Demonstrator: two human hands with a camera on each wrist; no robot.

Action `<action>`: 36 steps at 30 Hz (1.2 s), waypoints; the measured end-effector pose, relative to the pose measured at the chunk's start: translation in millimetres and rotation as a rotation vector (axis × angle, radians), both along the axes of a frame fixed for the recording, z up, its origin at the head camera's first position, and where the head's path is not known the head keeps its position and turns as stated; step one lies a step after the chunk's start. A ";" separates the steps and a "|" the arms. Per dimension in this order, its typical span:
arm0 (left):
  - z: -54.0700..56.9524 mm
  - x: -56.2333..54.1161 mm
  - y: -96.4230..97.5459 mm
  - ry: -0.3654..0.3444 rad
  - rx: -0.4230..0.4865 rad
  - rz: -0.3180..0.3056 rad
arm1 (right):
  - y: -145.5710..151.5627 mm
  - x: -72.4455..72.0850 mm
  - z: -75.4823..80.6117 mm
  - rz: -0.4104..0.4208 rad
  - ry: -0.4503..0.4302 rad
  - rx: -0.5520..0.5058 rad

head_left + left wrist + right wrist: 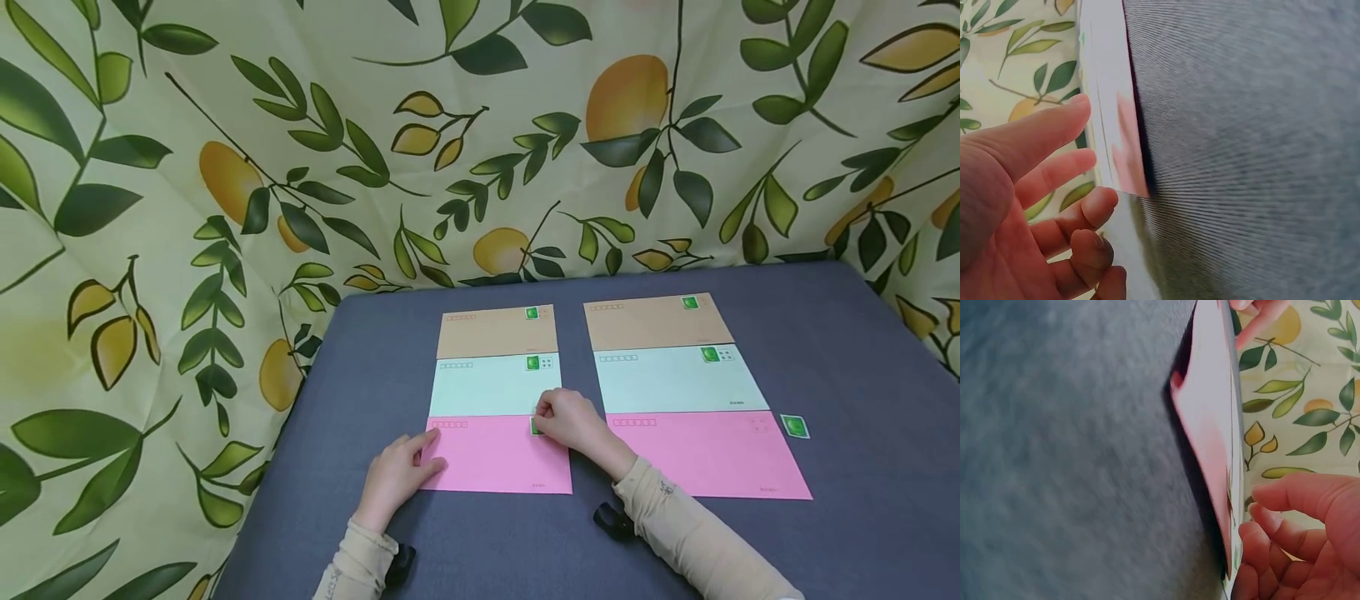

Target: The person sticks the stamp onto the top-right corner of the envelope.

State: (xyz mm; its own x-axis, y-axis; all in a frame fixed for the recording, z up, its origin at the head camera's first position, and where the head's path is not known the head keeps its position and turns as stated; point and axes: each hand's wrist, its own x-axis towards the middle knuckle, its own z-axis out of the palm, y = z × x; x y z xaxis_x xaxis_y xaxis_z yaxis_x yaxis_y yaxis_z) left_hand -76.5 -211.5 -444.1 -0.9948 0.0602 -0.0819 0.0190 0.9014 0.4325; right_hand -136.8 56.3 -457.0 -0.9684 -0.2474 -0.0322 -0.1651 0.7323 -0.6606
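A pink envelope (495, 462) lies nearest in the left column, with a light blue envelope (480, 387) and a tan envelope (495, 333) behind it. My left hand (401, 471) touches the pink envelope's left edge, thumb and forefinger extended. At that envelope's upper right corner, my right hand (573, 421) pinches a small green stamp (535, 427), partly covered by the fingertips. In the right wrist view the right fingers (1310, 494) are curled close to the envelope's surface. The blue and tan envelopes each bear a green stamp.
A second column holds another tan (652, 323), light blue (675, 379) and pink envelope (720, 462). A loose green stamp (795, 427) lies on the dark blue tabletop (840, 358) to their right. A leaf-patterned cloth (450, 192) hangs behind the table.
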 end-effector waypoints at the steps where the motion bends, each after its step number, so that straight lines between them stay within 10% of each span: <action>1: 0.6 -0.3 0.8 0.008 -0.006 -0.003 | 1.1 0.2 1.0 -0.003 -0.005 -0.001; 36: 2.4 -30.2 117.9 0.083 0.182 -0.353 | 124.3 11.8 15.2 -0.071 -0.080 -0.103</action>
State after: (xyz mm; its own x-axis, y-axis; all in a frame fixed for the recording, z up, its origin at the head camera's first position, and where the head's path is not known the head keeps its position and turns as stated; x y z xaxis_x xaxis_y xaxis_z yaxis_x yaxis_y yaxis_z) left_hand -106.7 -93.6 -441.7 -0.9131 0.4056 0.0413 0.3554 0.7422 0.5682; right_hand -125.0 180.5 -441.8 -0.9790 -0.1839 -0.0880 -0.0587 0.6676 -0.7422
